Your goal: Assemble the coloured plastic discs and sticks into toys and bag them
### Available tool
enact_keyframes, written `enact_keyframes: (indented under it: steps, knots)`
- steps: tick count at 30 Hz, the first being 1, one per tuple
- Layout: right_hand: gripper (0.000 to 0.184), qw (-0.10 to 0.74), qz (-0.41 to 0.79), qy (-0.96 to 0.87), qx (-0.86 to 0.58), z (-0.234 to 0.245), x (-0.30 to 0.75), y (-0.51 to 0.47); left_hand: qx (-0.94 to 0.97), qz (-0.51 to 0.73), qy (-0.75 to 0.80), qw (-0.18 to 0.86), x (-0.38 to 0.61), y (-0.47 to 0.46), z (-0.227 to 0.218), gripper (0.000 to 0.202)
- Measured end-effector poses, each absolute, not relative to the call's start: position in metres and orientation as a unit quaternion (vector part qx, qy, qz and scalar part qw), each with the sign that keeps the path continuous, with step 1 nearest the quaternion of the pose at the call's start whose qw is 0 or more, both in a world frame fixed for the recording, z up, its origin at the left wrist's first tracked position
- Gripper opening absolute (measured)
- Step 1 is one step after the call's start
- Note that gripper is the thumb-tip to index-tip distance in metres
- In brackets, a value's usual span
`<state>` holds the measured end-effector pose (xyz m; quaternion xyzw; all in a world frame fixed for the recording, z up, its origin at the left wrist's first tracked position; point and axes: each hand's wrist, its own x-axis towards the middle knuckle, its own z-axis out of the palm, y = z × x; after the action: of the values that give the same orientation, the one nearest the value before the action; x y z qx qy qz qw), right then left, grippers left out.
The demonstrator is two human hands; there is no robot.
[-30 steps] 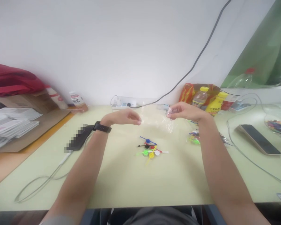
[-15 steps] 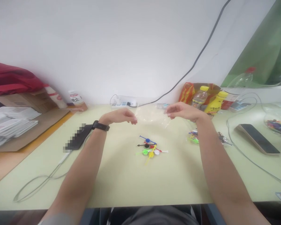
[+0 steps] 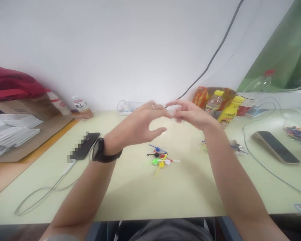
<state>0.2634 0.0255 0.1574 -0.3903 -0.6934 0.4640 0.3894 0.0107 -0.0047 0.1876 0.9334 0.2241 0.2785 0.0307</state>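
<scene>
My left hand (image 3: 142, 124), with a black watch on its wrist, is raised over the table. Its fingers reach out to the fingertips of my right hand and its thumb stands apart. My right hand (image 3: 190, 114) pinches a clear plastic bag (image 3: 185, 124), its index finger lifted; the bag is faint and mostly hidden behind the fingers. Below both hands lies a loose cluster of small plastic arrow spinners (image 3: 161, 164) in blue, black, red, green, yellow and white. More small coloured pieces (image 3: 237, 147) lie beyond my right forearm.
A phone (image 3: 86, 147) with a cable is on the left, near stacked white cards (image 3: 12, 132) on cardboard. Drink bottles (image 3: 229, 112) and a power strip (image 3: 126, 108) stand along the wall. At the right are a dark-topped device (image 3: 276, 147) and a bag of coloured pieces (image 3: 298, 132).
My left hand has let go of the bag's left side and moved right and up to my right fingers, thumb spread. My right hand has risen slightly, keeping the bag. The spinners lie unchanged.
</scene>
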Motion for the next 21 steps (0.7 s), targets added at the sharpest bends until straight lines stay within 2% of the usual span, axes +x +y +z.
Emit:
enact_keyframes:
  steps: [6, 13, 18, 21]
  knots:
    - [0.048, 0.329, 0.500, -0.718, -0.356, 0.158, 0.255, 0.023, 0.955, 0.220, 0.198, 0.028, 0.016, -0.008, 0.179, 0.031]
    - [0.046, 0.338, 0.522, -0.718, -0.313, 0.152, 0.255, 0.028, 0.958, 0.206, 0.201, 0.012, 0.018, -0.009, 0.180, 0.018]
    - [0.067, 0.383, 0.591, -0.674, -0.223, 0.133, 0.256, 0.043, 0.925, 0.280, 0.255, 0.013, 0.019, -0.005, 0.181, 0.011]
    - [0.081, 0.345, 0.648, -0.662, -0.151, 0.114, 0.248, 0.052, 0.892, 0.339, 0.299, 0.028, 0.019, 0.003, 0.179, 0.009]
